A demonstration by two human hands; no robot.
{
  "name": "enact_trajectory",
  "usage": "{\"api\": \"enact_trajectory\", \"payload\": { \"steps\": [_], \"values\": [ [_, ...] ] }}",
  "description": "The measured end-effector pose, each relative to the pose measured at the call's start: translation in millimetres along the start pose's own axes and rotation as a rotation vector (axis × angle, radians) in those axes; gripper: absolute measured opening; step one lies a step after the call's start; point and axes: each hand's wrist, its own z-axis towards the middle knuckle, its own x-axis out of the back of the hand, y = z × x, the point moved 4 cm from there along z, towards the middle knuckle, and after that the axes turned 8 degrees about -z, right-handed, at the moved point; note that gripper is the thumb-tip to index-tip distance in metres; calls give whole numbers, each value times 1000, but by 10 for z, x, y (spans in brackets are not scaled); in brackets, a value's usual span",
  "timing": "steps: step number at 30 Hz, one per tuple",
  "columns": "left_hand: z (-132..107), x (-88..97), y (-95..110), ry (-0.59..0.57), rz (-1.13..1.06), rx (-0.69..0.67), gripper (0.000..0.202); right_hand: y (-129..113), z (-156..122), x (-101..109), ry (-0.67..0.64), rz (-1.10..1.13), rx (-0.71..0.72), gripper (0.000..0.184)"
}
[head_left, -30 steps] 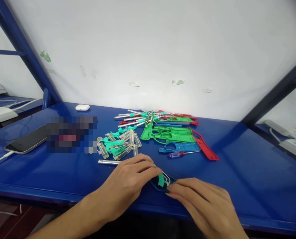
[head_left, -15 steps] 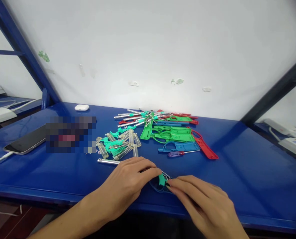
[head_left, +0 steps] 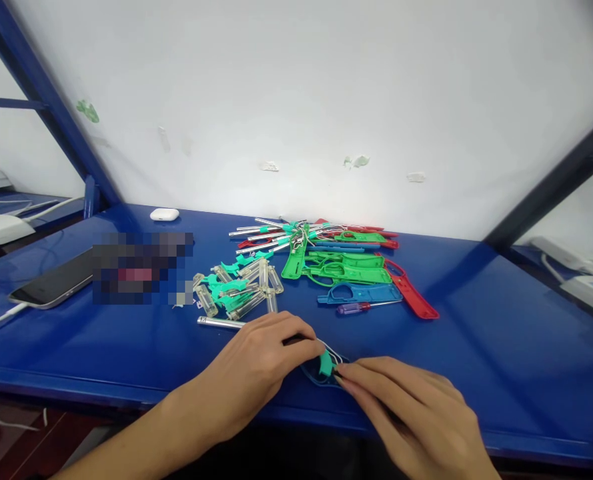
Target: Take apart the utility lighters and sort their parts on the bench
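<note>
Near the front edge of the blue table point(head_left: 501, 347), my left hand point(head_left: 256, 367) and my right hand point(head_left: 406, 410) meet over a blue plastic frame piece point(head_left: 319, 375). A small teal trigger part point(head_left: 326, 364) with a thin wire spring sits on it. My left fingers are curled and press down on the piece's left end. My right fingertips pinch at the teal part from the right. Most of the blue piece is hidden under my hands.
Behind my hands lie a metal tube point(head_left: 219, 323), a heap of teal parts with clear tubes point(head_left: 236, 290), green point(head_left: 344, 269), blue point(head_left: 359, 294) and red point(head_left: 411, 291) frame pieces, and a purple-handled screwdriver point(head_left: 361, 307). A phone point(head_left: 51, 283) and a white earbud case point(head_left: 164, 214) lie at the left.
The teal part has tipped slightly under my fingertips. My right hand has shifted a little to the right and down. My left hand has hardly moved.
</note>
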Motion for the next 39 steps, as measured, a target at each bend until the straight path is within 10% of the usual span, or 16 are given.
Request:
{"api": "enact_trajectory", "payload": {
  "steps": [39],
  "values": [
    [16,12,16,-3,-44,-17,46,-12,45,60,-7,41,-39,18]
  ]
}}
